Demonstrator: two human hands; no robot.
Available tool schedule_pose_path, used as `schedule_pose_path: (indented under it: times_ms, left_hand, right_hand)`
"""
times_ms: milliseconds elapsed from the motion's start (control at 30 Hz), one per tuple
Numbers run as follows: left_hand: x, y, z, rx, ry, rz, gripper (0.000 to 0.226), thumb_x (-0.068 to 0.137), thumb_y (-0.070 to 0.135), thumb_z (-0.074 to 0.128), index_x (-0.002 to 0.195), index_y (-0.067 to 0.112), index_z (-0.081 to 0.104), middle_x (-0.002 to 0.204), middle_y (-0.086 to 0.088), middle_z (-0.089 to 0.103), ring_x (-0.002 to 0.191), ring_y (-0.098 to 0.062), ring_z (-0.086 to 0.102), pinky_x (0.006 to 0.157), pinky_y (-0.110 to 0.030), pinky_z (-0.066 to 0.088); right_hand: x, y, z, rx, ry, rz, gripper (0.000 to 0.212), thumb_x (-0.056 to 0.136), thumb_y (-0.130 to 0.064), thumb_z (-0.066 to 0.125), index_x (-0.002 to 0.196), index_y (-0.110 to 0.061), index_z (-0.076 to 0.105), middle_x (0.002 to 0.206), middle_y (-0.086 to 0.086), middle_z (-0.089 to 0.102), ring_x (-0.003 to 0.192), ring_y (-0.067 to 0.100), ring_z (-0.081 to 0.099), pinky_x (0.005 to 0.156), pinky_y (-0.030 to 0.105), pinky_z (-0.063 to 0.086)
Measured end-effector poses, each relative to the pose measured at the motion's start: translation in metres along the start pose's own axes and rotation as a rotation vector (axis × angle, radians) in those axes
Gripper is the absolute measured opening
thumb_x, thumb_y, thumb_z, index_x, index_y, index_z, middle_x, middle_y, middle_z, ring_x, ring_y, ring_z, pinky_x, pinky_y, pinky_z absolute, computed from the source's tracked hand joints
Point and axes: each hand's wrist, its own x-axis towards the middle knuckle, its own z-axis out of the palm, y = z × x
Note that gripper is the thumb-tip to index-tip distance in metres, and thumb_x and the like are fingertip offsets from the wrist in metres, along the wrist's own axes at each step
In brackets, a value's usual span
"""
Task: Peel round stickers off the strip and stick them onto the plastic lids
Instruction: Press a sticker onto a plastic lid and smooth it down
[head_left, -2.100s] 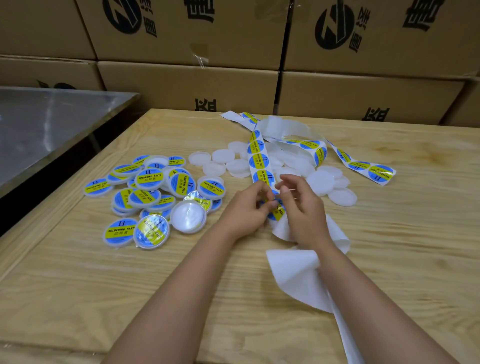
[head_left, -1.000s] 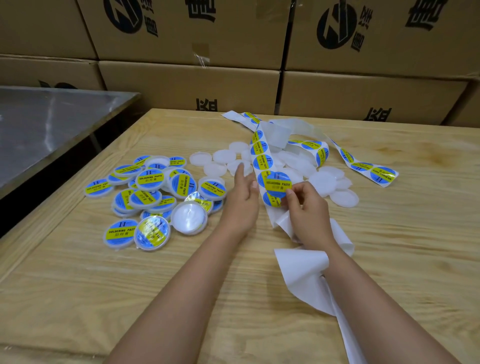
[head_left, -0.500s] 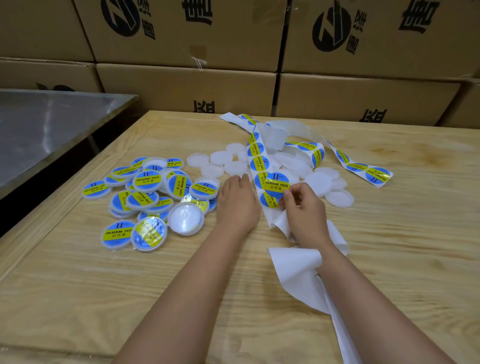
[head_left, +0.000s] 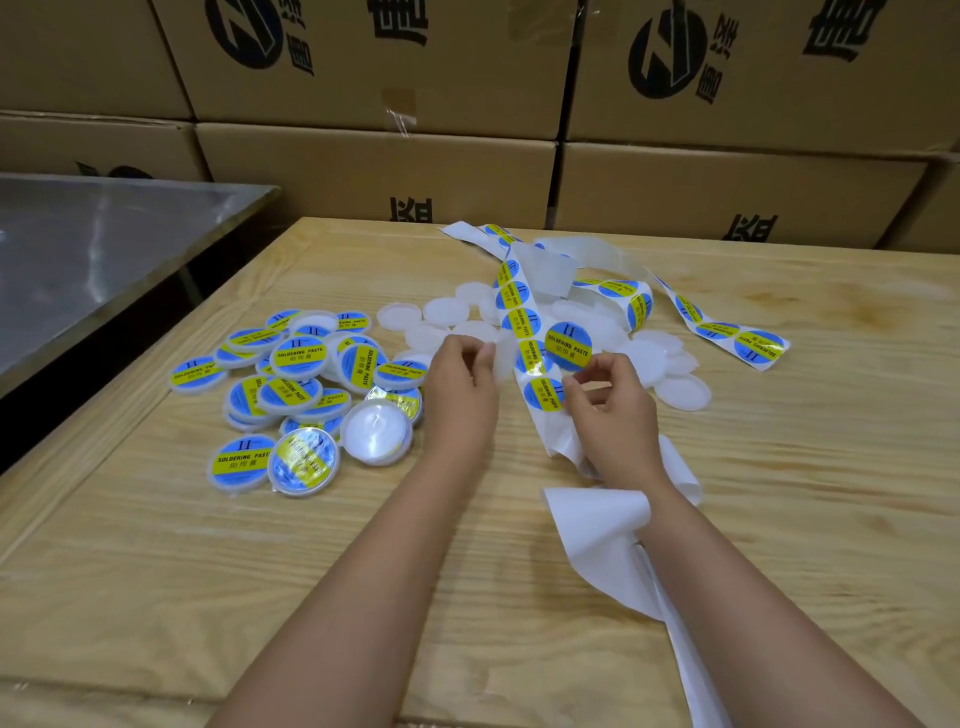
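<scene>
A white backing strip (head_left: 519, 306) carrying round blue-and-yellow stickers winds across the middle of the wooden table (head_left: 208, 571). My right hand (head_left: 613, 415) pinches a peeled sticker (head_left: 569, 345) by its lower edge and holds it up beside the strip. My left hand (head_left: 460, 384) pinches a bare translucent lid (head_left: 501, 358) at its edge, just left of the strip. More plain white lids (head_left: 447, 312) lie behind my hands. A heap of labelled lids (head_left: 291, 374) sits to the left.
Empty white backing paper (head_left: 597, 530) curls under my right forearm and trails off the near edge. Stacked cardboard boxes (head_left: 363, 156) wall off the back of the table. A steel-topped table (head_left: 78, 249) stands at the left.
The sticker came off the strip in my right hand and now stands clear of it. My left hand left the strip, reached to the plain lids and picked one up.
</scene>
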Motion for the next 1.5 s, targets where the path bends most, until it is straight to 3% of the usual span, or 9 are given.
schedule_pose_path:
  times_ms: [167,300,433,633,800,933,1133,1333,1500]
  left_hand:
    - [-0.0015,0.0114,-0.0020,-0.649,-0.200,-0.368,0.018,0.098,0.011,0.046,0.108,0.002,0.057,0.098,-0.012,0.065,0.070,-0.015,0.069,0.059,-0.022,0.056]
    - [-0.0083,0.0122,0.0004,-0.715,-0.445,-0.432,0.023,0.100,0.007,0.039,0.116,0.001,0.054,0.113,-0.018,0.061,0.087,-0.020,0.066,0.072,-0.028,0.058]
    - [-0.0090,0.0119,-0.0014,-0.722,-0.559,-0.481,0.018,0.097,0.003,0.042,0.106,0.001,0.057,0.102,-0.017,0.064,0.078,-0.021,0.069,0.070,-0.030,0.059]
    - [-0.0073,0.0097,0.0006,-0.692,-0.527,-0.505,0.018,0.098,0.005,0.042,0.109,0.001,0.056,0.103,-0.019,0.066,0.081,-0.024,0.070,0.072,-0.033,0.059]
    - [-0.0046,0.0086,0.0012,-0.675,-0.453,-0.523,0.023,0.099,0.006,0.041,0.116,-0.001,0.053,0.110,-0.020,0.063,0.090,-0.027,0.067,0.075,-0.033,0.059]
    - [-0.0047,0.0081,0.0029,-0.640,-0.400,-0.490,0.022,0.098,0.005,0.042,0.114,-0.003,0.055,0.107,-0.020,0.064,0.087,-0.023,0.066,0.073,-0.031,0.059]
    - [-0.0072,0.0062,0.0030,-0.594,-0.433,-0.418,0.024,0.096,0.003,0.045,0.116,-0.006,0.055,0.103,-0.022,0.066,0.088,-0.027,0.067,0.073,-0.031,0.059]
    - [-0.0066,0.0056,0.0024,-0.622,-0.419,-0.396,0.021,0.095,0.002,0.047,0.113,-0.003,0.058,0.095,-0.017,0.067,0.074,-0.018,0.070,0.067,-0.026,0.059]
    - [-0.0074,0.0051,0.0033,-0.611,-0.428,-0.395,0.015,0.095,0.004,0.049,0.104,0.002,0.060,0.090,-0.014,0.069,0.078,-0.021,0.070,0.067,-0.027,0.059]
  right_hand:
    - [-0.0012,-0.0019,0.0011,0.026,0.005,-0.004,0.043,0.087,-0.032,0.065,0.121,-0.028,0.039,0.085,-0.019,0.061,0.069,-0.007,0.056,0.064,0.005,0.039]
    - [0.0000,0.0014,0.0011,-0.007,-0.018,-0.028,0.052,0.088,-0.029,0.062,0.132,-0.022,0.035,0.094,-0.012,0.065,0.073,-0.002,0.057,0.065,0.005,0.039]
    - [0.0016,0.0047,0.0003,-0.008,-0.006,-0.049,0.048,0.091,-0.023,0.058,0.134,-0.018,0.036,0.089,-0.010,0.065,0.073,-0.013,0.055,0.065,0.004,0.038]
    - [0.0010,0.0049,0.0001,0.039,0.015,-0.049,0.039,0.094,-0.026,0.054,0.129,-0.029,0.037,0.087,-0.016,0.062,0.069,0.001,0.058,0.066,0.014,0.042]
    - [0.0002,0.0004,-0.0014,0.082,0.079,-0.098,0.014,0.098,-0.020,0.045,0.095,-0.034,0.041,0.085,-0.016,0.059,0.073,0.001,0.057,0.066,0.021,0.042]
    - [0.0004,-0.0006,-0.0001,0.073,0.030,-0.050,0.019,0.100,-0.022,0.041,0.083,-0.029,0.042,0.083,0.008,0.064,0.079,0.026,0.062,0.071,0.036,0.045]
    - [0.0014,0.0024,0.0000,0.025,-0.007,-0.047,0.025,0.099,-0.020,0.044,0.076,-0.028,0.042,0.070,-0.010,0.052,0.062,-0.002,0.048,0.057,0.013,0.035]
    - [0.0016,0.0013,0.0002,-0.002,-0.032,-0.018,0.016,0.098,-0.020,0.046,0.083,-0.015,0.048,0.079,0.007,0.061,0.069,0.015,0.051,0.058,0.013,0.035]
    - [0.0009,0.0002,-0.0003,-0.009,-0.040,-0.010,0.016,0.097,-0.020,0.048,0.084,-0.012,0.051,0.077,0.003,0.059,0.067,0.012,0.050,0.057,0.011,0.036]
